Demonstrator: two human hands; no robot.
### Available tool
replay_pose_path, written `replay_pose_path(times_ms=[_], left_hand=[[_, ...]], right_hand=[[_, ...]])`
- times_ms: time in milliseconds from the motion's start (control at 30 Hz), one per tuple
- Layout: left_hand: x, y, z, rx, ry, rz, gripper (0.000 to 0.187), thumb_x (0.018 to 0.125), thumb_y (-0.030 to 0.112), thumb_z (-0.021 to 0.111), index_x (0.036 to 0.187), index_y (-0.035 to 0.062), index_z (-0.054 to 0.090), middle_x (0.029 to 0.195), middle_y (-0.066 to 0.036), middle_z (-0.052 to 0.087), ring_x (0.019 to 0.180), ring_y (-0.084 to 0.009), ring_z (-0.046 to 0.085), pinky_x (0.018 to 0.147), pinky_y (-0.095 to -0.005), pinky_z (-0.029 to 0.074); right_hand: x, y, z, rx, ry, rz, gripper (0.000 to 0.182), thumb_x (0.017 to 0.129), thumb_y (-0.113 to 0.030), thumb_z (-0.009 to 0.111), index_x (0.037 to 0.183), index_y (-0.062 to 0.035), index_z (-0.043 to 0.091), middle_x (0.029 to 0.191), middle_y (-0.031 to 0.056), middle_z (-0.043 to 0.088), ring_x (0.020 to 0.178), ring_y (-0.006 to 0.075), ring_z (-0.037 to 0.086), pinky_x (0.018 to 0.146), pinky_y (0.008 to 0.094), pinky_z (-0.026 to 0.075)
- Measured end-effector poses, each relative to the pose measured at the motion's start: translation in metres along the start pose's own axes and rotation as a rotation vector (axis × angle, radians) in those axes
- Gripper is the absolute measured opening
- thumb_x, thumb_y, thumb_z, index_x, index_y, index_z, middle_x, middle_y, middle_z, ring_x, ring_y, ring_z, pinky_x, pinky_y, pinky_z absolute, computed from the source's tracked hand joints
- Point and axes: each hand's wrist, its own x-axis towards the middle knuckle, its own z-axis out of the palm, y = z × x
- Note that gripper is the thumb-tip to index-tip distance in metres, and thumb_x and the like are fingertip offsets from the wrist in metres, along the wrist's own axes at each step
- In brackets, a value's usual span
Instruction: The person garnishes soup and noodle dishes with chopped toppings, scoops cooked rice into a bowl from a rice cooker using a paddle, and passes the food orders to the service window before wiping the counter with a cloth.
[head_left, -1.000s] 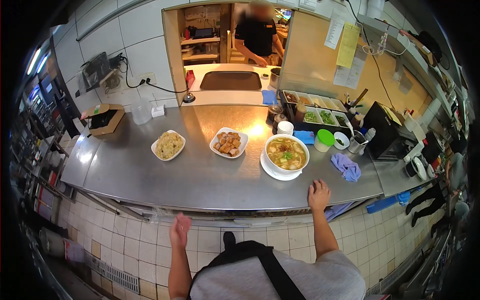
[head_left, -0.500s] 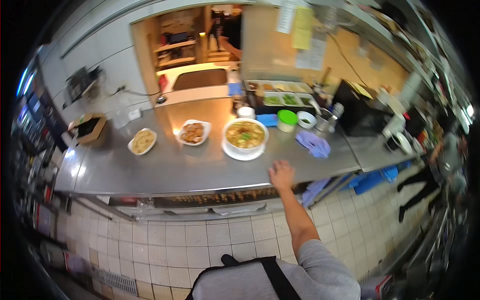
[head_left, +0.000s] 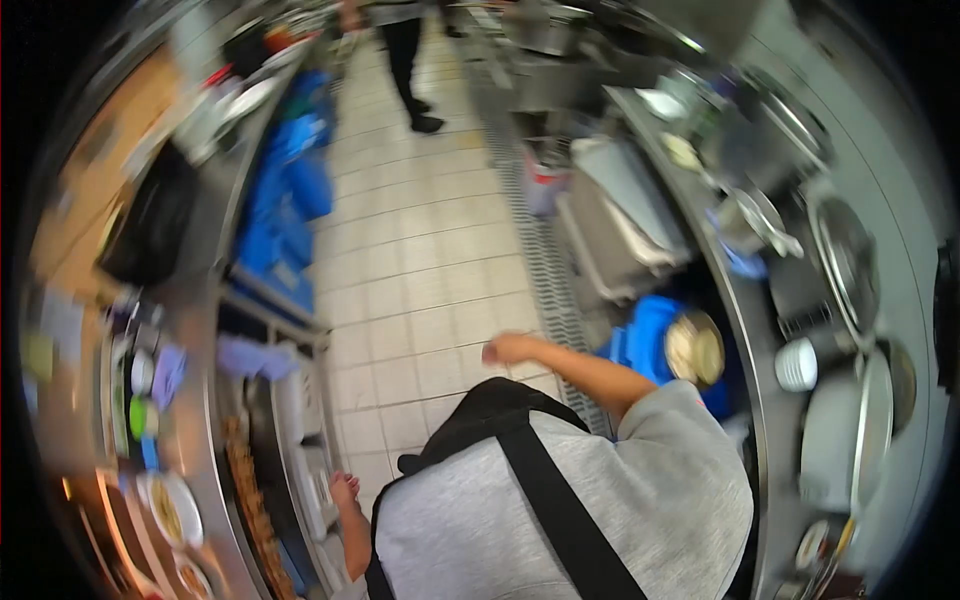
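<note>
My right hand point(head_left: 510, 350) hangs over the tiled floor in front of my body, its fingers curled in and nothing visible in it. Low at the left, my left hand point(head_left: 344, 490) is beside the counter's under-shelf, fingers loosely apart and holding nothing. On the steel counter point(head_left: 195, 400) at the left stands a bowl of soup point(head_left: 168, 508) on a white plate. Part of a second dish point(head_left: 192, 577) shows below it. A green-topped tub point(head_left: 138, 417) and a crumpled purple cloth point(head_left: 170, 373) lie farther along that counter.
A tiled aisle point(head_left: 420, 290) runs ahead, with a drain grate point(head_left: 540, 250) along its right side. Another person point(head_left: 403, 60) stands at its far end. Blue bins point(head_left: 285, 220) line the left; a blue container point(head_left: 640, 335) and a right-hand shelf point(head_left: 735, 330) with pots flank me.
My view has swung right from the counter to the aisle. My right hand has left the counter edge and is now in the air. My left hand has come into view.
</note>
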Motion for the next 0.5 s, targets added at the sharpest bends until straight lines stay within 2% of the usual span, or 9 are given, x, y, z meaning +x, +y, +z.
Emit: replay_pose_path(times_ms=[33, 100, 200, 233, 267, 333, 367, 467, 500], left_hand=[[0.0, 0.013, 0.056, 0.121, -0.119, -0.009, 0.029, 0.086, 0.014, 0.047, 0.114, 0.009, 0.054, 0.073, -0.006, 0.057, 0.052, -0.0168, 0.056, 0.04, -0.024, 0.042], [-0.009, 0.029, 0.167, 0.356, -0.378, 0.025, 0.034, 0.086, 0.015, 0.048, 0.119, 0.0075, 0.053, 0.077, -0.007, 0.06, 0.059, -0.0164, 0.06, 0.044, -0.0248, 0.045], [-0.049, 0.043, 0.319, 0.603, -0.789, 0.149, 0.036, 0.086, 0.019, 0.051, 0.119, 0.0038, 0.053, 0.081, -0.007, 0.062, 0.065, -0.0134, 0.061, 0.05, -0.0259, 0.048], [-0.08, 0.054, 0.362, 0.693, -0.905, 0.29, 0.037, 0.086, 0.02, 0.052, 0.119, 0.0039, 0.054, 0.082, -0.007, 0.063, 0.065, -0.0137, 0.061, 0.052, -0.0264, 0.048], [-0.118, 0.071, 0.397, 0.776, -1.02, 0.431, 0.037, 0.086, 0.021, 0.054, 0.119, 0.004, 0.055, 0.083, -0.007, 0.063, 0.065, -0.0139, 0.061, 0.054, -0.0268, 0.048], [-0.164, 0.089, 0.459, 0.931, -1.187, 0.621, 0.036, 0.086, 0.023, 0.055, 0.117, 0.0043, 0.057, 0.082, -0.008, 0.064, 0.068, -0.0153, 0.062, 0.06, -0.0284, 0.049], [-0.178, 0.095, 0.487, 0.982, -1.237, 0.689, 0.036, 0.085, 0.023, 0.056, 0.116, 0.0047, 0.058, 0.081, -0.008, 0.064, 0.069, -0.0158, 0.062, 0.062, -0.0292, 0.049], [-0.214, 0.102, 0.548, 1.112, -1.348, 0.84, 0.034, 0.085, 0.023, 0.058, 0.114, 0.0054, 0.06, 0.08, -0.01, 0.065, 0.071, -0.0174, 0.063, 0.067, -0.0308, 0.049], [-0.228, 0.105, 0.567, 1.149, -1.37, 0.877, 0.034, 0.085, 0.024, 0.058, 0.114, 0.0055, 0.06, 0.08, -0.01, 0.065, 0.072, -0.0178, 0.063, 0.068, -0.031, 0.049]], right_hand=[[-0.047, 0.03, -0.031, 0.259, 0.236, 0.072, 0.028, 0.088, -0.031, 0.055, 0.088, -0.0052, 0.066, 0.079, 0.0093, 0.068, 0.068, 0.021, 0.064, 0.062, 0.0349, 0.05], [-0.124, 0.038, -0.079, 0.686, 0.794, 0.37, 0.038, 0.092, -0.034, 0.053, 0.071, -0.003, 0.06, 0.063, 0.0059, 0.062, 0.057, 0.0129, 0.059, 0.053, 0.0296, 0.047], [-0.208, 0.026, -0.11, 0.837, 1.158, 0.451, 0.045, 0.09, -0.036, 0.055, 0.058, -0.0044, 0.054, 0.051, 0.0034, 0.053, 0.05, 0.0104, 0.051, 0.049, 0.029, 0.04], [-0.221, 0.024, -0.106, 0.902, 1.221, 0.473, 0.051, 0.09, -0.04, 0.056, 0.052, -0.006, 0.049, 0.048, 0.0008, 0.049, 0.049, 0.0084, 0.047, 0.046, 0.0291, 0.036], [-0.226, 0.035, -0.092, 0.968, 1.233, 0.501, 0.052, 0.09, -0.041, 0.055, 0.053, -0.005, 0.05, 0.047, 0.0008, 0.048, 0.048, 0.0089, 0.047, 0.046, 0.0286, 0.036], [-0.243, 0.035, -0.078, 0.87, 1.362, 0.571, 0.051, 0.091, -0.04, 0.054, 0.056, -0.004, 0.052, 0.049, 0.0008, 0.048, 0.051, 0.0094, 0.047, 0.048, 0.0285, 0.038], [-0.255, 0.041, -0.071, 0.657, 1.465, 0.549, 0.036, 0.092, -0.032, 0.054, 0.072, -0.0031, 0.059, 0.058, 0.0039, 0.053, 0.056, 0.013, 0.051, 0.054, 0.0303, 0.042], [-0.305, 0.06, -0.069, 0.317, 1.854, 0.724, 0.017, 0.091, -0.021, 0.055, 0.091, -0.0041, 0.06, 0.07, 0.0078, 0.058, 0.061, 0.0187, 0.054, 0.063, 0.0329, 0.046], [-0.33, 0.061, -0.071, 0.43, 1.836, 0.843, 0.014, 0.09, -0.016, 0.055, 0.097, -0.0042, 0.059, 0.077, 0.0098, 0.06, 0.066, 0.022, 0.057, 0.066, 0.034, 0.047]])
